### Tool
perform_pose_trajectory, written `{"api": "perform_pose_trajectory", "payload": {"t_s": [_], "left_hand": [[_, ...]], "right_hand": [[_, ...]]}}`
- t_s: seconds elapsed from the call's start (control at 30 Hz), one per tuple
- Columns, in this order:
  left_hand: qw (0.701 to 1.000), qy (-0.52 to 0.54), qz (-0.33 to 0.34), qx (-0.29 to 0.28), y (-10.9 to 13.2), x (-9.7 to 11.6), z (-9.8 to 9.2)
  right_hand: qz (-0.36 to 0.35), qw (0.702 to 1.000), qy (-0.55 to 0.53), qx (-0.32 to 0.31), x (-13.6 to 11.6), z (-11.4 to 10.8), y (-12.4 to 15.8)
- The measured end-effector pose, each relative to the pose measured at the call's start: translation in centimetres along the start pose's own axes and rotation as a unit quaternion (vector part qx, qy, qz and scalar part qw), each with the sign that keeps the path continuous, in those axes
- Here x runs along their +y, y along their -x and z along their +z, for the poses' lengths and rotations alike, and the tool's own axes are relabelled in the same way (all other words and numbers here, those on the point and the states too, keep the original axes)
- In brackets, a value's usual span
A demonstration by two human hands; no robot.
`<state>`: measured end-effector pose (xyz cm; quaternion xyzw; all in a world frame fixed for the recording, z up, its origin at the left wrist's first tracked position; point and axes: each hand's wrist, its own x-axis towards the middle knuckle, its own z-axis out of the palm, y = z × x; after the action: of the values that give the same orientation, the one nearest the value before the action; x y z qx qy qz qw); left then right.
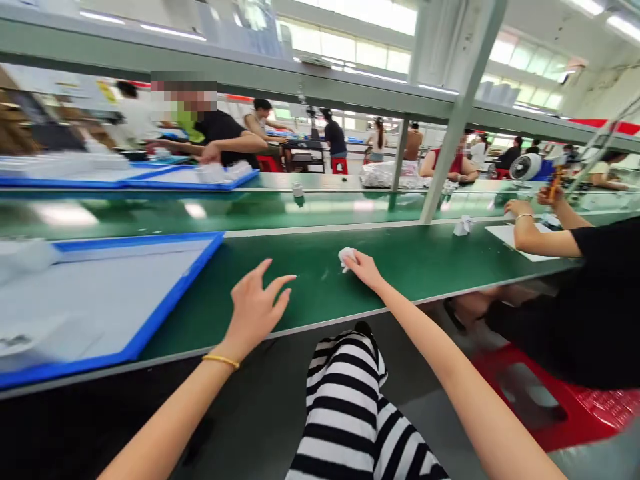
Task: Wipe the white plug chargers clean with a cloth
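My left hand [257, 303] hovers over the front part of the green bench [310, 300], its fingers spread and nothing in them. A yellow bangle circles that wrist. Farther right, my right hand [364, 268] has its fingers closed on a small white piece [346, 256] at the bench surface. The piece's exact shape is blurred, and the fingers hide part of it.
A blue-edged tray [200, 273] with white parts lies at the left. On the right, a co-worker's arm [545, 240] rests near a white sheet [520, 241] and a small white part [463, 225]. A slanted metal post [457, 120] rises behind the bench.
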<state>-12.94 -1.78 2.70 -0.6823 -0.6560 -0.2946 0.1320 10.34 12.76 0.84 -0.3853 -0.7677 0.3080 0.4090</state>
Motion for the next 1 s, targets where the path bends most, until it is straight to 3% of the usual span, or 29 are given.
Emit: {"api": "perform_pose_trajectory", "payload": {"t_s": [0.13, 0.23, 0.4, 0.53, 0.63, 0.83, 1.0], "left_hand": [[0.991, 0.023, 0.107, -0.074, -1.0, 7.8, 3.9], [0.986, 0.027, 0.118, -0.115, -1.2, 10.3, 5.9], [0.988, 0.044, 0.081, -0.124, -0.8, 9.6, 7.3], [0.991, 0.039, 0.085, -0.1, -0.3, 9.3, 7.3], [0.992, 0.026, 0.09, -0.079, 0.1, 9.6, 7.1], [0.994, 0.031, 0.09, -0.05, 0.6, 9.4, 6.9], [0.992, 0.033, 0.111, -0.04, 0.9, 9.2, 7.0]], "right_hand": [[0.047, 0.998, 0.028, 0.037, 1.0, -1.0, -0.8], [0.078, 0.992, 0.052, 0.086, 3.0, -4.4, -2.0], [0.091, 0.953, 0.147, 0.247, 7.8, -15.1, -3.9], [0.165, 0.878, 0.251, 0.373, 11.3, -23.7, -4.2], [0.247, 0.83, 0.297, 0.403, 13.6, -28.5, -4.2], [0.315, 0.794, 0.308, 0.418, 17.0, -33.9, -4.8], [0.339, 0.796, 0.302, 0.4, 19.3, -37.0, -6.1]]}}
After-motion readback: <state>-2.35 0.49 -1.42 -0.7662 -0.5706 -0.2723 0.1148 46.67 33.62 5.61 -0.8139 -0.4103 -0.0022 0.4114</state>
